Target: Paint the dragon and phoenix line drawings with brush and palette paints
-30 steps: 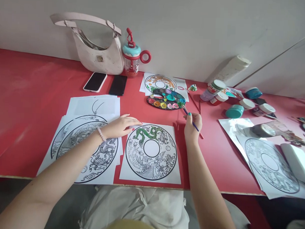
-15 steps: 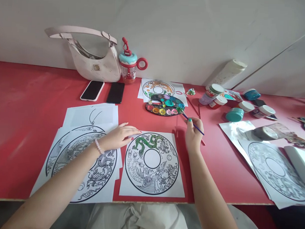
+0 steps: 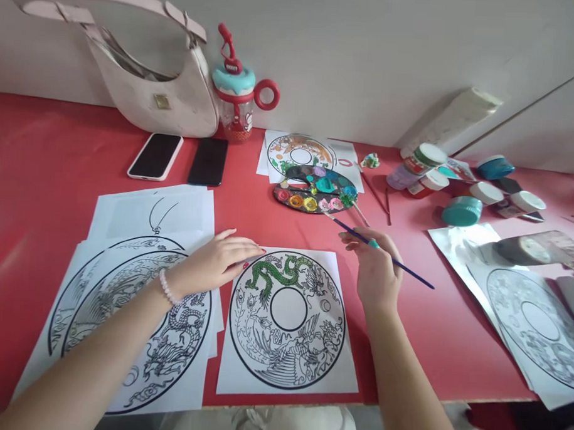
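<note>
In my right hand is a blue-handled paintbrush, its tip near the pink paints at the front edge of the black palette. Another brush leans from the green paint toward that hand; its lower end is hidden. My left hand lies with fingers stretched out, fingertips on the upper left corner of a white sheet. A round dragon and phoenix line drawing is printed there, with one dragon painted green. No object shows in my left hand.
Printed sheets lie under my left forearm. Behind are two phones, a handbag, a cup and a partly orange drawing. Paint jars and more sheets stand or lie on the right.
The blue brush has moved off the green paint toward the pink ones and now tilts flatter in my right hand. A second brush shows at the green paint. The view has shifted closer.
</note>
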The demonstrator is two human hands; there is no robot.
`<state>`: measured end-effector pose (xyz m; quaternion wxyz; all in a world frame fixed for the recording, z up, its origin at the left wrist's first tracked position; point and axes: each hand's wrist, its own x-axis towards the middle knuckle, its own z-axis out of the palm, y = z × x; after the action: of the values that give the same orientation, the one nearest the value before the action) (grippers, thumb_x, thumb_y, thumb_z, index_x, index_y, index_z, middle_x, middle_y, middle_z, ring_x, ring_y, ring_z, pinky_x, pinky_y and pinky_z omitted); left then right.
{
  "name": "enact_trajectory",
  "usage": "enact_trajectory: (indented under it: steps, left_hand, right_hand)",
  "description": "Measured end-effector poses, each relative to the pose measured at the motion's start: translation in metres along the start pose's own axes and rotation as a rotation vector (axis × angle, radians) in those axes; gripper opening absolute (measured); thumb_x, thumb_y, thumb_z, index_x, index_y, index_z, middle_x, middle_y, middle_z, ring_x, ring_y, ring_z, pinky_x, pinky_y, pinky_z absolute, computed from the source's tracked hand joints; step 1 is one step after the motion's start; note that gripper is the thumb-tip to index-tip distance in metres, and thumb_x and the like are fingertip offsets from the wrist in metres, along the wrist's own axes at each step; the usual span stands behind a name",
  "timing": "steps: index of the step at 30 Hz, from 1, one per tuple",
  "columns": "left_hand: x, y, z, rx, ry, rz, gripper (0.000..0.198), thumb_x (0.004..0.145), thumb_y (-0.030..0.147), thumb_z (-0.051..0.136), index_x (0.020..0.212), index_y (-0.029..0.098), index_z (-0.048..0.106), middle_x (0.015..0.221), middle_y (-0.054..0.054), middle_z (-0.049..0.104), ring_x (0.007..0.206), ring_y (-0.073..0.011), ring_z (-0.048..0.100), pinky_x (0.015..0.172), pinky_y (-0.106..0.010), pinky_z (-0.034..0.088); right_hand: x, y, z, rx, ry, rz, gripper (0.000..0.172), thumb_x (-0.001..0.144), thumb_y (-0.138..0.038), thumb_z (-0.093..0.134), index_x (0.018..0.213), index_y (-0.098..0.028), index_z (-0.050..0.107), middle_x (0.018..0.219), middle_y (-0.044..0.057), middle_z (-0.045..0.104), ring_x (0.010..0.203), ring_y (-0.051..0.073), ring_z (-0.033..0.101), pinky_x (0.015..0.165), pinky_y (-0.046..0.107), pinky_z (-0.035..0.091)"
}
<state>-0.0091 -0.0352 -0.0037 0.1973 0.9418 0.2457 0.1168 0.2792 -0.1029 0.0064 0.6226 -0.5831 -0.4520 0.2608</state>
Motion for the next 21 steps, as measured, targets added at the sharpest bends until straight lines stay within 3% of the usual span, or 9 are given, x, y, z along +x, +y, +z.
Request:
enact_trajectory:
  steps: [3,8,12,21]
  left_hand:
    - [0.0,0.001,0.0,0.011,0.007,0.017,0.036,0.094,0.014,0.043,0.129,0.023,0.047,0.125,-0.003,0.06,0.118,-0.0168,0.052,0.108,-0.048,0.031]
    - [0.001,0.008,-0.001,0.074,0.058,0.018,0.031,0.096,0.016,0.041,0.125,0.018,0.05,0.121,-0.005,0.061,0.113,-0.0181,0.053,0.103,-0.044,0.038]
    - [0.001,0.013,0.0,0.094,0.086,-0.002,0.033,0.097,0.017,0.041,0.129,0.017,0.047,0.122,-0.006,0.06,0.113,-0.0189,0.051,0.104,-0.045,0.036]
    - [0.0,0.014,-0.002,0.041,0.07,-0.052,0.033,0.097,0.018,0.042,0.13,0.014,0.047,0.119,-0.007,0.059,0.113,-0.0195,0.051,0.105,-0.044,0.036]
  right_hand:
    - [-0.018,-0.012,0.006,-0.067,-0.175,-0.102,0.01,0.079,-0.014,0.053,0.084,-0.021,0.058,0.071,0.001,0.061,0.068,0.016,0.061,0.064,0.031,0.047]
    - [-0.033,-0.026,0.016,-0.11,-0.455,-0.25,0.021,0.074,-0.004,0.052,0.084,-0.022,0.047,0.075,0.002,0.055,0.067,0.015,0.054,0.057,0.03,0.043]
    - [-0.033,-0.033,0.025,-0.131,-0.624,-0.327,0.023,0.071,-0.001,0.048,0.083,-0.021,0.045,0.07,0.002,0.052,0.063,0.014,0.048,0.055,0.03,0.043]
    - [-0.028,-0.029,0.027,-0.162,-0.656,-0.28,0.025,0.071,0.0,0.047,0.086,-0.019,0.047,0.072,0.004,0.052,0.065,0.014,0.047,0.054,0.031,0.044]
